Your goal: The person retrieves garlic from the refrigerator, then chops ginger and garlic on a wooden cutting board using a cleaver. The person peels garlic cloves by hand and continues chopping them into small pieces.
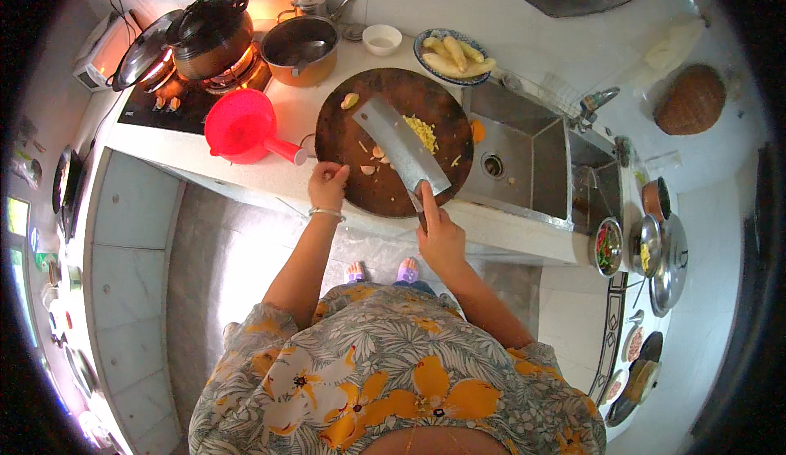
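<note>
My right hand [441, 234] grips the handle of a metal cleaver [402, 145], whose broad blade lies over a round wooden chopping board [393, 200]. Chopped yellow pieces [422, 133] form a small heap beside the blade's right edge. Several garlic cloves [368, 169] lie left of the blade, partly covered by it. A larger yellowish piece [349, 100] rests near the board's upper left. My left hand [328, 188], with a bangle at the wrist, is at the board's lower left edge, its fingers curled; whether something small is between them cannot be told.
A red plastic ladle [242, 126] stands left of the board, near a gas stove [184, 108] with lit burners and a dark pot [212, 44]. Behind are a saucepan [301, 74], a white bowl [382, 40] and a bowl of peeled pale vegetables [454, 56]. A steel sink [509, 130] adjoins at right.
</note>
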A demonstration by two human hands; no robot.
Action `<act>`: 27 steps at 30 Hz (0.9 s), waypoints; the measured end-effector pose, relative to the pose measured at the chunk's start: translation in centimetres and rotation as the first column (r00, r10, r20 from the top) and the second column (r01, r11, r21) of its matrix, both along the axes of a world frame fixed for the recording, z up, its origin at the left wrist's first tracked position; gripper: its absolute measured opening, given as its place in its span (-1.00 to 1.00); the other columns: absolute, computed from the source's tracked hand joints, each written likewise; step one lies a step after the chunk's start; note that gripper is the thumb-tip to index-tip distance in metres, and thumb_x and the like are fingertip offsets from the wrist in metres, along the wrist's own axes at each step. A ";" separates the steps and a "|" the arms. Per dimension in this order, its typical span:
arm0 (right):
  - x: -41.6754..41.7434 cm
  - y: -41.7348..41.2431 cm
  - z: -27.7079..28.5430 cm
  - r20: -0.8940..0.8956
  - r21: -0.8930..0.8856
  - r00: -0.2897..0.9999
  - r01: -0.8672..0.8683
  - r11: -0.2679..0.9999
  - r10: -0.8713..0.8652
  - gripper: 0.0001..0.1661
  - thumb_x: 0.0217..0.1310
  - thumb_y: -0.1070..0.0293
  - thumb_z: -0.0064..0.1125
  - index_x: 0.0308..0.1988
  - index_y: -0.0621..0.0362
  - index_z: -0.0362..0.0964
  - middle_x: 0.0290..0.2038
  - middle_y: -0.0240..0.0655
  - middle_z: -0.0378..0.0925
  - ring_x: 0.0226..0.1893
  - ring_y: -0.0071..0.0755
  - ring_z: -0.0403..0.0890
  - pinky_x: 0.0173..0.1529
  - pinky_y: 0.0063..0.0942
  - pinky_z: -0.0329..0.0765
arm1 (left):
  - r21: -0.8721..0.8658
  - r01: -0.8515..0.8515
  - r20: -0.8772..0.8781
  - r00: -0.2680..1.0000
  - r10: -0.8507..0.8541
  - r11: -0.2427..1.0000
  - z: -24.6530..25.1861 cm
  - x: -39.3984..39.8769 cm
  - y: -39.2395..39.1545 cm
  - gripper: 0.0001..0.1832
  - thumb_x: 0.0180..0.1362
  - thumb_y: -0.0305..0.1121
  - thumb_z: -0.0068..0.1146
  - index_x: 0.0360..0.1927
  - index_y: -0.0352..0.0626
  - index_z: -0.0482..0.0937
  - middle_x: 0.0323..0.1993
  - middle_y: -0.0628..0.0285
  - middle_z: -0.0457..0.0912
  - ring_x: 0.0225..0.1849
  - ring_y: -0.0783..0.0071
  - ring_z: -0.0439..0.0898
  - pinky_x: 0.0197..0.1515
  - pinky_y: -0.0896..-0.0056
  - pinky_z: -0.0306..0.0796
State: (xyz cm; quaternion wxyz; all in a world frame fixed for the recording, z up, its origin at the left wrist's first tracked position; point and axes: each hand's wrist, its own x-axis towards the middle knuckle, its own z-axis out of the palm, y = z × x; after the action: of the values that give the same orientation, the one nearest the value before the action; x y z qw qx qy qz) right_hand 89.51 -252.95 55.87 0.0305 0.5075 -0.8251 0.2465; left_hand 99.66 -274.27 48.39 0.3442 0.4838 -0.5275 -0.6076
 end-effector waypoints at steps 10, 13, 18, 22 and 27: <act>0.3 0.3 -4.2 0.019 0.271 0.995 -0.096 0.958 0.094 0.03 -0.12 0.52 0.08 0.31 -0.44 -0.11 -0.56 -0.20 0.39 -0.65 -0.12 0.49 -0.56 -0.23 0.45 | 0.433 0.209 -0.396 0.918 -0.023 0.877 1.9 2.8 1.5 -0.71 0.01 -0.63 0.03 -0.13 -0.37 0.39 -0.39 0.18 0.46 -0.41 0.37 0.53 -0.30 0.33 0.54; -0.5 0.7 -5.2 -0.124 0.437 0.990 -0.005 0.899 0.065 0.01 -0.06 0.52 0.04 0.33 -0.40 -0.17 -0.42 -0.16 0.46 -0.59 -0.15 0.55 -0.51 -0.26 0.52 | 0.216 0.247 -0.210 0.957 -0.202 0.945 1.6 0.7 1.4 -0.71 -0.02 -0.56 0.12 -0.16 -0.36 0.48 -0.53 0.23 0.47 -0.47 0.47 0.55 -0.41 0.43 0.52; -1.1 1.0 -4.9 -0.155 0.332 0.987 0.082 0.940 -0.031 0.01 -0.14 0.54 0.10 0.29 -0.45 -0.04 -0.56 -0.28 0.35 -0.68 -0.19 0.47 -0.58 -0.27 0.44 | -0.320 0.367 0.240 0.923 -0.301 0.873 -1.2 -2.5 -0.4 -0.69 -0.05 -0.52 0.20 -0.15 -0.15 0.62 -0.65 0.41 0.45 -0.65 0.64 0.41 -0.58 0.61 0.35; -1.6 1.4 -3.0 -0.102 0.274 0.992 0.098 0.957 -0.072 0.01 -0.15 0.55 0.12 0.29 -0.40 -0.01 -0.57 -0.29 0.33 -0.67 -0.19 0.46 -0.58 -0.27 0.43 | -0.152 0.239 0.175 0.962 -0.212 0.959 -0.9 -2.3 -0.4 -0.66 -0.05 -0.46 0.24 -0.12 -0.10 0.62 -0.62 0.34 0.54 -0.64 0.67 0.40 -0.57 0.61 0.32; 0.7 -0.4 2.9 0.039 -0.030 0.999 -0.034 0.999 0.036 -0.02 -0.07 0.51 0.08 0.32 -0.33 -0.10 -0.46 -0.19 0.44 -0.63 -0.16 0.51 -0.58 -0.28 0.46 | 0.075 -0.059 -0.128 0.989 0.069 0.995 0.7 2.4 0.2 -0.62 0.01 -0.43 0.21 -0.02 -0.11 0.56 -0.69 0.45 0.36 -0.69 0.70 0.31 -0.67 0.68 0.14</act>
State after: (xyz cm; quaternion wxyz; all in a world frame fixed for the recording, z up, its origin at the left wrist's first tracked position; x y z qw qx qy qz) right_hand 90.23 -253.31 58.76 0.0173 0.5164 -0.8128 0.2689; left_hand 102.01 -274.10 49.07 0.3800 0.4715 -0.4662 -0.6449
